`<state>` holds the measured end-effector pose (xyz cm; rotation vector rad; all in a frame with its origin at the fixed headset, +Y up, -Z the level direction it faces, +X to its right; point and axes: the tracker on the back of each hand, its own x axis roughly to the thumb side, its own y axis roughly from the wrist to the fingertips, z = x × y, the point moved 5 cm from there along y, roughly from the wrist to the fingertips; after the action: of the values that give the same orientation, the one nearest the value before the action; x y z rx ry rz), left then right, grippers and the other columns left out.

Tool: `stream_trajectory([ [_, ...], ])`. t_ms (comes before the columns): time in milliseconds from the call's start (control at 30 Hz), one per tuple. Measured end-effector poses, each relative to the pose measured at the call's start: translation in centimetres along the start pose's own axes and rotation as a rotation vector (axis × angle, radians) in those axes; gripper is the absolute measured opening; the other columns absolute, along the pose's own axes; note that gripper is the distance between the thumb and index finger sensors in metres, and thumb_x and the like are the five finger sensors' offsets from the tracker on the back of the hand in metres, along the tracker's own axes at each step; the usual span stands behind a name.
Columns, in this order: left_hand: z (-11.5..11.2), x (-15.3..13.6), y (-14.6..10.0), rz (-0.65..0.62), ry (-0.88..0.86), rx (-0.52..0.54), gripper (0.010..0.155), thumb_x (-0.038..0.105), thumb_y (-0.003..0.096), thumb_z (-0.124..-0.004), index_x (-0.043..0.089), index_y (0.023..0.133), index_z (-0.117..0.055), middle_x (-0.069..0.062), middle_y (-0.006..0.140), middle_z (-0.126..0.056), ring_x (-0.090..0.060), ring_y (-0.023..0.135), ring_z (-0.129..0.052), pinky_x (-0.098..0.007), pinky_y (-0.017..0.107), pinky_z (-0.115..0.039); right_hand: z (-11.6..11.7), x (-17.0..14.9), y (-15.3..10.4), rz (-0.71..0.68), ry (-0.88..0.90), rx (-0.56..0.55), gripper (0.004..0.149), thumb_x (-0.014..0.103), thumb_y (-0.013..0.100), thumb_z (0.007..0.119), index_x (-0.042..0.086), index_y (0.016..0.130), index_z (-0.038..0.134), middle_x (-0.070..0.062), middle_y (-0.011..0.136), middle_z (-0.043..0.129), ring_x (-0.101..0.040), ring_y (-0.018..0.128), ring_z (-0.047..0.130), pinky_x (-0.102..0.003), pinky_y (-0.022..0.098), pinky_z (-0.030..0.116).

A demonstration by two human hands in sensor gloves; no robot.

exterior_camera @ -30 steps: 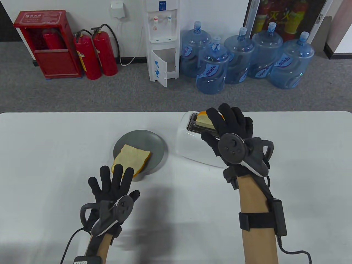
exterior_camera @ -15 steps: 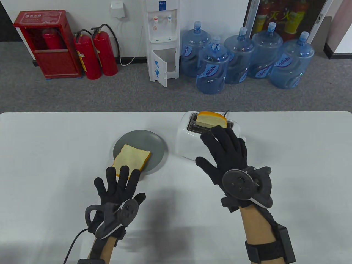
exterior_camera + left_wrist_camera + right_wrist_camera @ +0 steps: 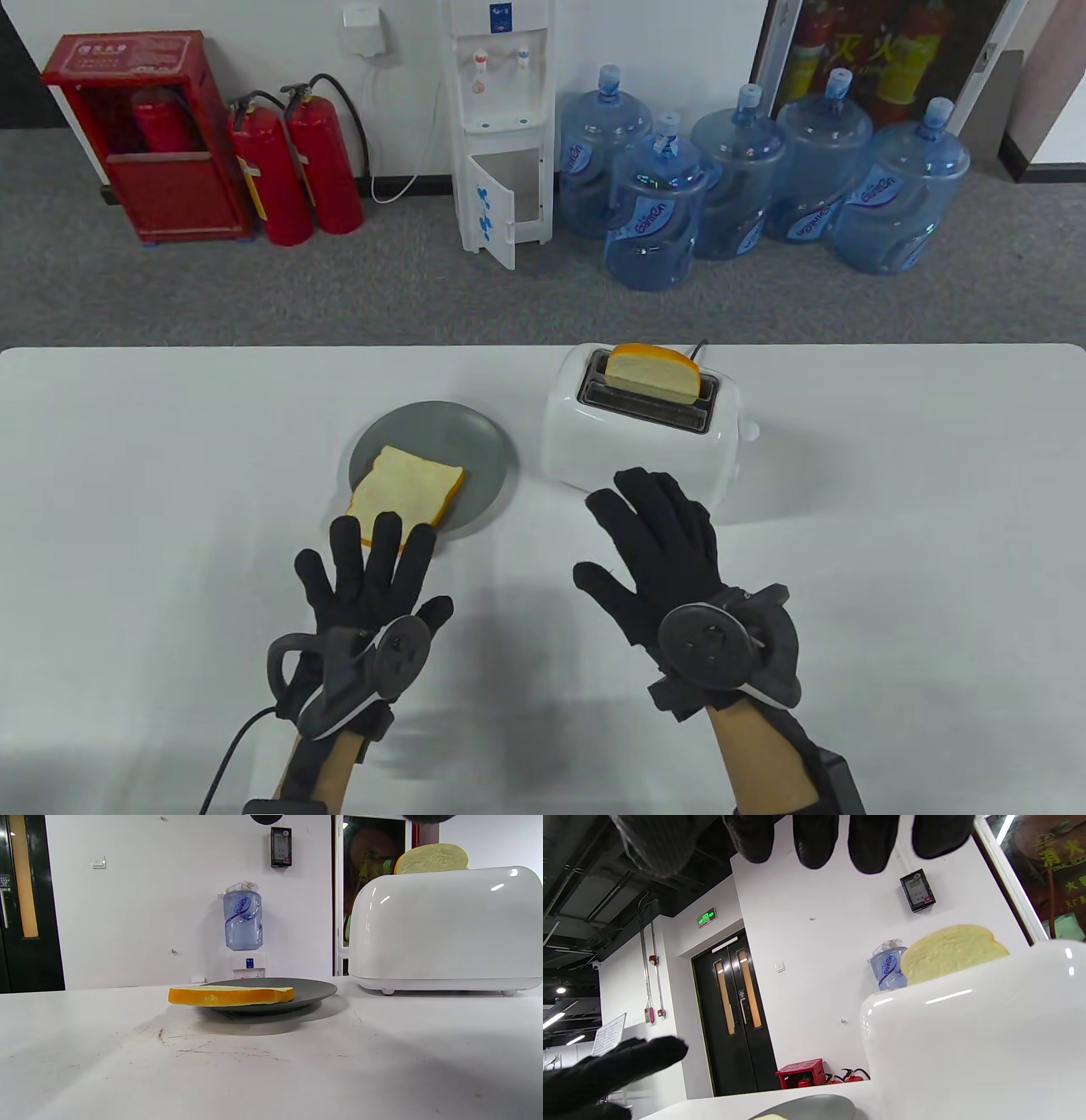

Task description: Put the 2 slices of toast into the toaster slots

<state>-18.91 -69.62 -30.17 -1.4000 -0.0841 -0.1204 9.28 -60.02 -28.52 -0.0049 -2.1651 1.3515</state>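
Note:
A white toaster (image 3: pixel 636 446) (image 3: pixel 445 929) (image 3: pixel 975 1043) stands at the table's far middle. One slice of toast (image 3: pixel 653 373) (image 3: pixel 432 858) (image 3: pixel 950 952) stands upright in its far slot, sticking out on top; the near slot is empty. The second slice (image 3: pixel 407 494) (image 3: pixel 231 995) lies flat on a grey plate (image 3: pixel 475 441) (image 3: pixel 314 988), overhanging its near edge. My left hand (image 3: pixel 373 564) lies open with its fingertips at that slice's near edge. My right hand (image 3: pixel 653 543) is open just in front of the toaster, holding nothing.
The white table (image 3: pixel 127 475) spreads wide on both sides of the plate and toaster. A black cord (image 3: pixel 697 346) leaves the toaster's back. Beyond the far edge on the floor stand water bottles (image 3: pixel 653 212), a dispenser (image 3: pixel 501 127) and fire extinguishers (image 3: pixel 293 170).
My right hand let go of the slice in the far slot and drew back towards me to the toaster's front. My left hand crept slightly forward to the plate slice.

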Motion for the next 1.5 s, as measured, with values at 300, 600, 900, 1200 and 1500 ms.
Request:
stream_trajectory([
  [300, -0.1, 0.2, 0.0, -0.003, 0.004, -0.005, 0.074, 0.064, 0.0551, -0.053, 0.04, 0.119, -0.023, -0.002, 0.128, -0.024, -0.044, 0.114, -0.009, -0.067, 0.075, -0.015, 3.5, 0.7, -1.7, -0.02, 0.007, 0.079, 0.071, 0.063, 0.065, 0.06, 0.032, 0.125, 0.036, -0.014, 0.132, 0.034, -0.048, 0.117, 0.046, -0.071, 0.079, 0.047],
  [600, -0.1, -0.1, 0.0, 0.01, 0.008, -0.016, 0.074, 0.064, 0.0552, -0.054, 0.04, 0.118, -0.023, -0.003, 0.128, -0.024, -0.044, 0.114, -0.01, -0.067, 0.075, -0.015, 6.2, 0.3, -3.0, -0.024, 0.001, 0.144, 0.072, 0.063, 0.066, 0.06, 0.031, 0.125, 0.036, -0.013, 0.132, 0.033, -0.048, 0.117, 0.044, -0.072, 0.078, 0.046],
  [900, 0.0, -0.7, 0.0, 0.039, 0.021, -0.01, 0.074, 0.064, 0.0551, -0.054, 0.04, 0.118, -0.023, -0.002, 0.128, -0.025, -0.043, 0.114, -0.01, -0.067, 0.075, -0.015, 8.4, -0.5, -3.7, -0.014, -0.065, 0.228, 0.073, 0.063, 0.066, 0.058, 0.031, 0.125, 0.031, -0.013, 0.133, 0.03, -0.048, 0.118, 0.041, -0.073, 0.078, 0.045],
  [1200, -0.1, -2.3, 0.3, 0.077, 0.025, -0.041, 0.074, 0.062, 0.0556, -0.057, 0.04, 0.118, -0.023, -0.002, 0.128, -0.025, -0.044, 0.115, -0.012, -0.066, 0.077, -0.018, 10.2, 0.2, -4.3, -0.055, -0.134, 0.298, 0.072, 0.062, 0.066, 0.059, 0.032, 0.125, 0.03, -0.013, 0.133, 0.029, -0.049, 0.118, 0.04, -0.073, 0.078, 0.044],
  [1500, 0.4, -5.4, 2.6, 0.139, 0.138, -0.068, 0.074, 0.055, 0.0559, -0.065, 0.042, 0.117, -0.026, 0.0, 0.127, -0.029, -0.039, 0.117, -0.021, -0.059, 0.081, -0.023, 10.4, 0.1, -4.2, -0.063, -0.154, 0.317, 0.072, 0.062, 0.066, 0.058, 0.033, 0.125, 0.031, -0.012, 0.134, 0.029, -0.048, 0.119, 0.04, -0.073, 0.079, 0.043],
])
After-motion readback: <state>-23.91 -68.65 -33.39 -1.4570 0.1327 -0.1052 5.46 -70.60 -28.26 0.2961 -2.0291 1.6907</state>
